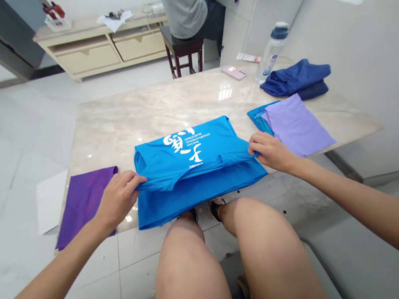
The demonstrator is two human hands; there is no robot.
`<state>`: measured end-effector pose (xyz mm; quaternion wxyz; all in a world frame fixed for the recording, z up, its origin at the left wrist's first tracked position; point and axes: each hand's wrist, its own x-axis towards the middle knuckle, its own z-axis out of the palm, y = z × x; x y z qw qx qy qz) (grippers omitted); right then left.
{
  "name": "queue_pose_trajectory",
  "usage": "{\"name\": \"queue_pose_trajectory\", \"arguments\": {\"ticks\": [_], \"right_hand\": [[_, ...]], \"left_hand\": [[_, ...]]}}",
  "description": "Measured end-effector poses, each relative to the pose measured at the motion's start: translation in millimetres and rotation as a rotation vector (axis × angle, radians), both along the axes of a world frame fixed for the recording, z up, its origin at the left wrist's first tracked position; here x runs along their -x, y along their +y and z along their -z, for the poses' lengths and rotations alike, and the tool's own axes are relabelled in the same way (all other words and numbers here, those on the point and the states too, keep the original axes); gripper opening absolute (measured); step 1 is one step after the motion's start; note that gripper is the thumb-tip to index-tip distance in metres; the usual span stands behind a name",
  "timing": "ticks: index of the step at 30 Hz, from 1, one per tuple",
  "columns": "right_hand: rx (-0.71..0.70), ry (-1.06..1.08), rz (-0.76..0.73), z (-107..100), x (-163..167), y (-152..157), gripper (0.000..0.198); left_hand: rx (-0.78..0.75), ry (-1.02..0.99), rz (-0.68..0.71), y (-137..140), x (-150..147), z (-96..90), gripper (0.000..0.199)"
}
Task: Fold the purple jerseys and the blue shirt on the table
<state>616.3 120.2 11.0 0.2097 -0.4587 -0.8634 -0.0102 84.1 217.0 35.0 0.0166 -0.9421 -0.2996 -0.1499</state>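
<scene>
A bright blue T-shirt (206,143) with white lettering lies across the near edge of the marble table, partly folded. Its lower layer hangs over the edge toward my knees. My left hand (121,196) pinches the raised fold at its left end, and my right hand (270,150) pinches the same fold at its right end. Left of the shirt, close to my left hand, lies a purple cloth (84,202). Just beyond my right hand rests a folded lavender garment (297,125) on top of blue ones (261,116).
Farther right on the table (121,116) are a dark blue garment (296,77), a clear water bottle (271,53) and a pink phone (233,72). Behind the table, a person in a grey shirt (185,4) sits on a stool (185,50). A low cabinet (88,58) lines the wall.
</scene>
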Motion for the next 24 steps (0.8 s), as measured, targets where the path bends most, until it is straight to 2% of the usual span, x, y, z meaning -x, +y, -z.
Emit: {"name": "queue_pose_trajectory", "arguments": {"ticks": [6,9,11,14,18,24], "right_hand": [[0.150,-0.109,-0.054,9,13,-31,0.029],[0.221,-0.103,-0.045,16,28,-36,0.037],[0.248,-0.100,-0.064,20,38,-35,0.041],[0.282,-0.062,-0.100,24,46,-30,0.031],[0.312,0.048,-0.115,22,42,-33,0.027],[0.237,-0.025,-0.151,14,35,-54,0.028]], "left_hand": [[0.038,0.075,0.099,-23,14,26.1,0.028],[0.020,0.101,0.165,-32,8,34.4,0.027],[0.028,0.110,0.204,-34,2,35.3,0.029],[0.053,0.130,0.248,-30,0,32.0,0.028],[0.036,0.111,0.280,-27,12,26.5,0.031],[-0.028,0.187,0.429,-41,29,21.0,0.034]]}}
